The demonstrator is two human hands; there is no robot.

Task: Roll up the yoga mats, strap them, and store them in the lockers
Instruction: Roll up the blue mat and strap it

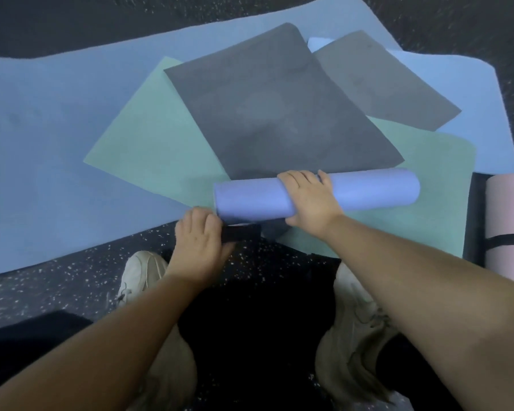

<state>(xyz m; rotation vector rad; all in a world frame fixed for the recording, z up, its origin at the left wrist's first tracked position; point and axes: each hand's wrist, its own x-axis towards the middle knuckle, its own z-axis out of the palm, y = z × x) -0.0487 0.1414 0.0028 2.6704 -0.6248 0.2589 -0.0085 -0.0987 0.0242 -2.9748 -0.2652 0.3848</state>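
Hands are working apart on one roll. Right hand [310,200] is gripping the purple-blue rolled mat [368,189] over its middle, fingers curled across the top, pinning it shut. Left hand [201,237] is pinching a black strap [244,232] just under the roll's left end, by the near edge of the floor mats; whether the strap is already passing beneath the roll, cannot tell.

Roll is lying across a dark grey mat [279,114] and a teal mat [149,143], both flat, near the person's shoes [140,274].

Progress, judged from the layout:
- One pink rolled mat [511,226] is sitting at the far right edge with a black band round it: looks rolled and strapped, not yet stored.
- Purple-blue mat: rolled, strapping appears to be only starting.
- Flat and waiting: teal, dark grey, a second grey mat [380,81] behind it, a large blue mat [42,129] underneath, and what seems a paler blue one [463,93] toward the far right.
- No lockers are showing, so storing appears to be wholly ahead.

Reckoning: early in the job, most mats remaining unrolled on the speckled floor [57,283].
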